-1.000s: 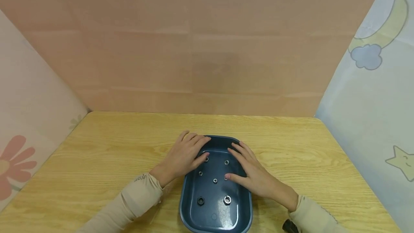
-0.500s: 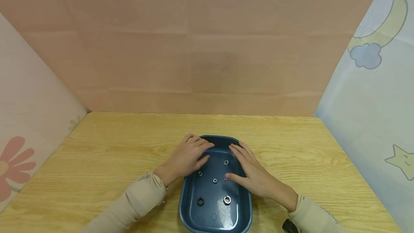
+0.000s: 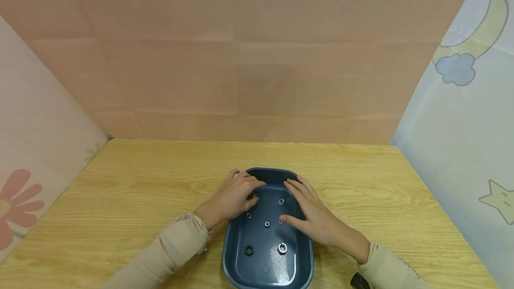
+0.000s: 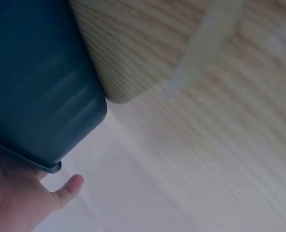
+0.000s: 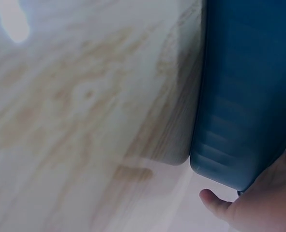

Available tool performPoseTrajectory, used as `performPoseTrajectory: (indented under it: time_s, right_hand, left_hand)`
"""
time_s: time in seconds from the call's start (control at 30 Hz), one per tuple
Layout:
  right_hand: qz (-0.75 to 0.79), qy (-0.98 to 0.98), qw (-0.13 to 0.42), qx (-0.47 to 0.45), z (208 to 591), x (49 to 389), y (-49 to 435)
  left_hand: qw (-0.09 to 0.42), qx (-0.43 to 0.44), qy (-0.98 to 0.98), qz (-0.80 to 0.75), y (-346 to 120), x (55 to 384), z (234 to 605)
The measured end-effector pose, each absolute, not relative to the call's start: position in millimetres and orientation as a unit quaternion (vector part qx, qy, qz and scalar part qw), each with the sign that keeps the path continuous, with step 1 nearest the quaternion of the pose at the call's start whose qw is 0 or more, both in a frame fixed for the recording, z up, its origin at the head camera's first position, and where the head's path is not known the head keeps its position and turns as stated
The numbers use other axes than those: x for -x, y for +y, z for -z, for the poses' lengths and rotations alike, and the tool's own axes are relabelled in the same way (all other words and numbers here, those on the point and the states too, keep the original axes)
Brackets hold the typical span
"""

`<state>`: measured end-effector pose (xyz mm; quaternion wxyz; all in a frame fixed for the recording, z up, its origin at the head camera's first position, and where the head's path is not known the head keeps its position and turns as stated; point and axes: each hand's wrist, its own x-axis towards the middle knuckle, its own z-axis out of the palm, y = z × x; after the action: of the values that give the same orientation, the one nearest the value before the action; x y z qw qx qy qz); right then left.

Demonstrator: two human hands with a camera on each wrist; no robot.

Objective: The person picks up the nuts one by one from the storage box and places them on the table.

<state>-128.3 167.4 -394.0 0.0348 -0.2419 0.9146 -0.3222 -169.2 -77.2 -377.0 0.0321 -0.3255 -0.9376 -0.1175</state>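
On the left sleeve (image 3: 172, 244), just by the cuff, I can see small dark marks (image 3: 182, 218) like lettering, too tiny to read from here; the right sleeve (image 3: 393, 271) has a thin dark line along it, just as hard to make out. A faint round mark (image 3: 265, 269) sits in the floor of the blue tray (image 3: 265, 257), which stands on the wooden table (image 3: 140, 182) between the 2 hands, its near rim running off the bottom of the head view.

The left hand (image 3: 234, 197) lies over the tray's far left side, fingers loosely bent, with a gap between thumb and forefinger; whatever is under that thumb is covered. The right hand (image 3: 319, 217) rests over the right rim, fingers loosely spread, its thumb reaching inside beside the smallest nut (image 3: 280, 222). I count 6 nuts plainly: that 1, 3 more small ones, a dark large nut (image 3: 249, 249) and a bright large nut (image 3: 282, 248) nearer the person. From the wrists, the tray's outer walls show, but most fingertips are hidden. A black object (image 3: 357, 281) is partly covered by the right sleeve and cut off below.
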Motion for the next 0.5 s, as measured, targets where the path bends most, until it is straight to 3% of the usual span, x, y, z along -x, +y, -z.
performPoseTrajectory:
  time_s: [0.5]
  right_hand:
    - [0.32, 0.916, 0.031, 0.239, 393.2, 127.5, 167.2]
  left_hand:
    - [-0.026, 0.309, -0.945, 0.107, -71.4, 171.6, 379.1]
